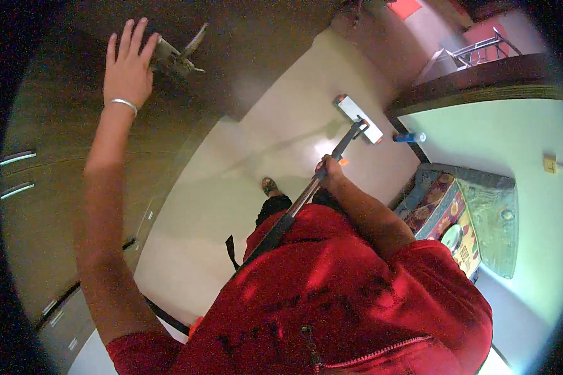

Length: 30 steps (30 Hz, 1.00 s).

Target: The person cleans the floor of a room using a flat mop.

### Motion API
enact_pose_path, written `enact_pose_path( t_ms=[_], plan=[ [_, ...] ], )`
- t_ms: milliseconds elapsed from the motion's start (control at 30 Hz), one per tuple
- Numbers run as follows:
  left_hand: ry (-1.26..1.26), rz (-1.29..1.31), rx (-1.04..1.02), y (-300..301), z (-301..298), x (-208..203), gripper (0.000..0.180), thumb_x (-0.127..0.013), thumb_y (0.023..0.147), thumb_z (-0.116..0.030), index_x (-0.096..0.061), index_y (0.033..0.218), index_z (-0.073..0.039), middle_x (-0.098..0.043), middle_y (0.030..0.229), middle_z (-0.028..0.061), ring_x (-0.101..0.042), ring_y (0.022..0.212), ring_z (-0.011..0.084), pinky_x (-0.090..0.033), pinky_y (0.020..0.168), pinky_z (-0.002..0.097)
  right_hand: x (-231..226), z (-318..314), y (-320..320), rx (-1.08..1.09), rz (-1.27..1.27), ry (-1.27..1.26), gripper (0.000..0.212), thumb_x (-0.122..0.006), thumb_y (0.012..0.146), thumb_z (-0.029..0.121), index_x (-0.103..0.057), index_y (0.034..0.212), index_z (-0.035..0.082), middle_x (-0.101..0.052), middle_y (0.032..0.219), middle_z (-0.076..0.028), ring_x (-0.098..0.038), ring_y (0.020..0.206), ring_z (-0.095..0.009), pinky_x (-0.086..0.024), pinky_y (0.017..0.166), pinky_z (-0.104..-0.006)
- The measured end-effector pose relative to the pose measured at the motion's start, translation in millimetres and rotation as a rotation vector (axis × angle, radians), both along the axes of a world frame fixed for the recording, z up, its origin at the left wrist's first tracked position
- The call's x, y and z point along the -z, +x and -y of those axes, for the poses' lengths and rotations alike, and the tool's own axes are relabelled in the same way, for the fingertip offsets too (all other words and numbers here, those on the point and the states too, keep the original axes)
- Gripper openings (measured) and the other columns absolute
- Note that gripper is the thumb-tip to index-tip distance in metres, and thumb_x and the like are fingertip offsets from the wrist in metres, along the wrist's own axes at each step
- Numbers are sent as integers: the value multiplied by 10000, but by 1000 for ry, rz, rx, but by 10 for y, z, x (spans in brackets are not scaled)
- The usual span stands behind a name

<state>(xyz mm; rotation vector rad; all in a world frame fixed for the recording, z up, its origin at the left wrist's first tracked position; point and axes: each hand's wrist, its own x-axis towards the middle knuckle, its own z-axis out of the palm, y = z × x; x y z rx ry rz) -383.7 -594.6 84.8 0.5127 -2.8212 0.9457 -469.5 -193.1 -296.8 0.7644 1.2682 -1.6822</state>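
My left hand (129,72), with a silver bangle at the wrist, is stretched forward at the upper left. Its fingers are extended against or just over a dark brown panel, beside a pale metal fitting (176,57) that looks like a latch or handle; contact is hard to make out. Lower down, my right hand (330,170) is wrapped round the pole of a flat mop (303,198). The white mop head (361,120), with orange corners, rests on the pale floor ahead to the right. The pole's other end runs back along my body.
Dark brown cabinets with bar handles (19,158) line the left. A blue bottle (408,137) is by the right wall. Patterned boxes (460,237) are stacked nearer me. Past the dark door frame (481,87) stands a metal-framed rack (481,50). My foot (269,185) is on the floor.
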Motion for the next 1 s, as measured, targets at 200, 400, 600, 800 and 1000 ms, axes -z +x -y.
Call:
enact_pose_path(
  t_ms=[200, 400, 600, 800, 1000],
  plan=[
    [-359, 186, -17, 21, 73, -45, 632, -566, 685, -142, -310, 1263, -162, -131, 1379, 19, -122, 1267, 196, -140, 1020, 393, -564, 36, 446, -28, 100, 141, 99, -438, 728, 126, -384, 663, 74, -410, 517, -53, -428, 450, -169, -391, 423, -285],
    [-37, 380, -332, 92, -446, -235, 505, -571, 693, -275, -454, 1158, -117, -315, 1296, 85, -266, 1208, 218, -213, 983, 407, -500, 10, 554, 87, 138, -42, 117, -442, 751, 123, -366, 671, 85, -402, 547, -43, -420, 447, -162, -420, 450, -278],
    [1421, 1195, -410, 1184, -2345, -283, 711, -495, 726, -529, -308, 1244, -80, -475, 1082, 167, -525, 914, 315, -434, 759, 391, 145, -205, 885, 185, 148, 17, 221, -444, 795, 234, -397, 656, 69, -434, 514, -69, -436, 425, -201, -393, 415, -313],
    [930, 828, -497, 2911, -2683, 555, 469, -586, 711, -268, -424, 1108, -77, -563, 839, 139, -584, 686, 290, -463, 565, 398, -53, 169, 1625, 124, 28, 113, 147, -448, 774, 178, -421, 681, 67, -458, 565, -76, -457, 479, -193, -416, 459, -291],
    [658, 516, -625, 4283, -2510, 283, 243, -641, 610, -240, -499, 739, -91, -570, 617, 114, -571, 592, 300, -460, 532, 397, -171, 676, 2790, -46, 171, -122, 251, -458, 806, 284, -455, 779, 34, -527, 643, -120, -538, 604, -242, -457, 573, -358]
  ],
)
